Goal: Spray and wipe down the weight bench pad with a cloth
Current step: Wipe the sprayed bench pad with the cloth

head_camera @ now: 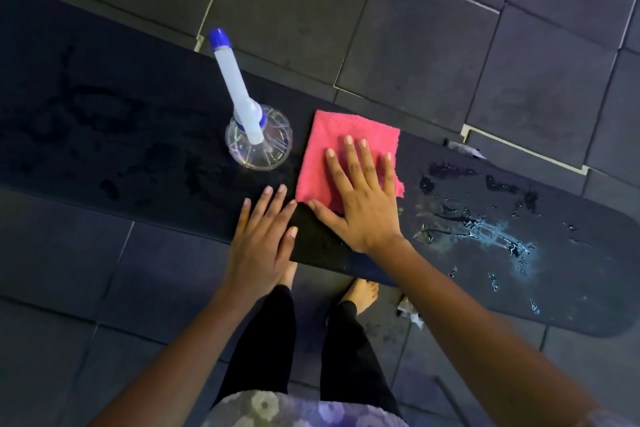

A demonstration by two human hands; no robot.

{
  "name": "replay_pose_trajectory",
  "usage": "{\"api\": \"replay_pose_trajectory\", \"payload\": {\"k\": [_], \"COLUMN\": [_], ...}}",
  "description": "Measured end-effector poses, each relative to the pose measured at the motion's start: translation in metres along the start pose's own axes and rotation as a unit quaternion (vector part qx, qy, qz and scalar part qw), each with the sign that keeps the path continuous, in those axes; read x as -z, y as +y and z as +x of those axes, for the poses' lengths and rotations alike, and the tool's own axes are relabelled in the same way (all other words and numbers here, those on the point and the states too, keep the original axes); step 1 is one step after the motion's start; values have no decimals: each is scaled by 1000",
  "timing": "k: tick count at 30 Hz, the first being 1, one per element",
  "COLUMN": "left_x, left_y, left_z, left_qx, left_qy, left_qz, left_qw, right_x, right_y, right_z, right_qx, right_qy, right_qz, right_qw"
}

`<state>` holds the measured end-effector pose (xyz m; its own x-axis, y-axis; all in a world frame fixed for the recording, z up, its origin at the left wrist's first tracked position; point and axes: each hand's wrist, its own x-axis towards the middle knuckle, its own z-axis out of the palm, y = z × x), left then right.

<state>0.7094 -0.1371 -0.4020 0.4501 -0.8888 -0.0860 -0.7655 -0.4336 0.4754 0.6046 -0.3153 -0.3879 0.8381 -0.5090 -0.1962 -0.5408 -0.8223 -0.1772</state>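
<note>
Pink terry cloth (332, 146) is being pressed by spread right hand (363, 204), left hand (259, 246) flat beside; sprayed black padded desk (571, 291) seemingly mostly unwiped.

bench pad (104, 121): dark, wet patches | pink cloth (322, 149): folded, flat | spray bottle (258, 142): upright, seemingly clear
</note>
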Motion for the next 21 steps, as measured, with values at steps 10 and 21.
{"api": "replay_pose_trajectory", "payload": {"k": [10,21], "left_x": [-11,-21], "left_y": [10,21], "left_z": [-3,-1], "left_qx": [-12,21], "left_qy": [-25,-11], "left_qz": [80,106], "left_qw": [996,994], "right_x": [-11,-5], "right_y": [-9,16], "right_z": [54,53], "right_qx": [-38,-210], "right_qy": [-25,13], "right_qz": [-28,24], "right_qw": [999,977]}}
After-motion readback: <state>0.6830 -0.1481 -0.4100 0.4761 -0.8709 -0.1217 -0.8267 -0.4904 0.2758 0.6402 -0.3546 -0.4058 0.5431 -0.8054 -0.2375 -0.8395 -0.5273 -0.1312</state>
